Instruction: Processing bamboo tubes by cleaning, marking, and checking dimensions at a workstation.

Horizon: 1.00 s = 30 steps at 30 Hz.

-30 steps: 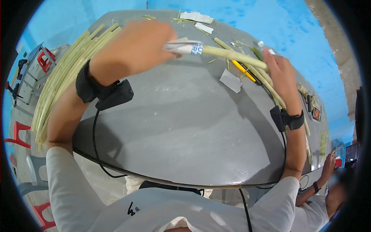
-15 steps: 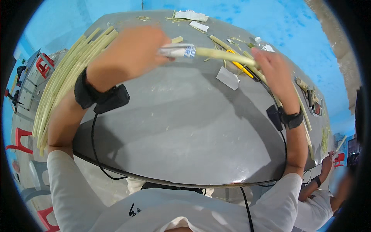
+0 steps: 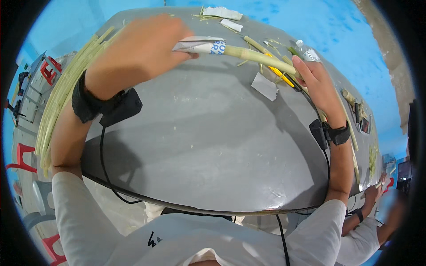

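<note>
A slender pale green stalk (image 3: 259, 56) with a joint along it, like peeled bamboo or cane, spans the far part of the table between my hands. White paper with blue print (image 3: 199, 46) is wrapped round its left part. My left hand (image 3: 137, 53) is closed on this paper and the stalk inside it; the stalk's left end is hidden. At the other end my right hand (image 3: 317, 82) grips the stalk, thumb laid along the top. Under the stalk, close to my right hand, lies a yellow-handled cutter (image 3: 282, 75).
Many long pale stalks (image 3: 62, 97) lie along the table's (image 3: 213, 150) left side. A torn paper piece (image 3: 265, 86), a clear bottle (image 3: 307, 52) and more stalks are at the far right. Cables run from both my wrist devices. Another person (image 3: 361, 239) works at the lower right.
My left hand has moved a little up and to the left with the paper. My right hand still grips the stalk, slightly lower and farther right.
</note>
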Motion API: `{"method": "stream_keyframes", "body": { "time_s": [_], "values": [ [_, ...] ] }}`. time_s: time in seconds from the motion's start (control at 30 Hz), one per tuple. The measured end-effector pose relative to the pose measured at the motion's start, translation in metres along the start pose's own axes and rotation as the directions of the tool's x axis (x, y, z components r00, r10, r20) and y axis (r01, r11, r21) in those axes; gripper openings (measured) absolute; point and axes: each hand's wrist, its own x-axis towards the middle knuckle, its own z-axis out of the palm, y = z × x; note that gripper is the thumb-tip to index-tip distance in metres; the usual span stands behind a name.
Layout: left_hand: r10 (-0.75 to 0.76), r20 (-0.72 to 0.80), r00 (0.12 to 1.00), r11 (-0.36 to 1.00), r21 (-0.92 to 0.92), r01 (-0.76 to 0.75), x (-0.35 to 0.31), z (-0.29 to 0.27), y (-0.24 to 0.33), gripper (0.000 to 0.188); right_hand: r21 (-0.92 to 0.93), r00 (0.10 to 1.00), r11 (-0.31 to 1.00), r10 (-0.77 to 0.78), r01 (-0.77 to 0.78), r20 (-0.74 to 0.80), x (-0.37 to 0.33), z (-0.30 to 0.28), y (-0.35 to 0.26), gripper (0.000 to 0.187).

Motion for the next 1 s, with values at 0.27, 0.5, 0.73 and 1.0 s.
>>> {"method": "stream_keyframes", "body": {
  "time_s": [0.27, 0.5, 0.73, 1.0],
  "values": [
    [0.049, 0.006, 0.999, 0.998, 0.028, -0.049, 0.001, 0.016, -0.011, 0.034, -0.11, 0.999, 0.994, 0.008, -0.014, -0.047, 0.002, 0.009, 0.004, 0.069],
    [-0.075, 0.577, 0.813, 0.988, -0.068, 0.139, 0.01, 0.027, 0.005, 0.046, 0.016, 0.914, 0.994, 0.097, -0.113, 0.394, 0.005, 0.024, 0.024, 0.059],
    [0.031, 0.571, 0.82, 0.977, -0.192, 0.097, 0.008, 0.053, -0.021, 0.051, -0.098, 0.879, 0.974, -0.139, 0.204, 0.456, -0.001, 0.025, 0.018, 0.049],
    [0.011, 0.659, 0.752, 0.984, -0.139, 0.108, 0.016, 0.054, -0.02, 0.056, -0.096, 0.891, 0.981, -0.11, 0.169, 0.44, 0.003, 0.027, 0.018, 0.044]
  ]
}}
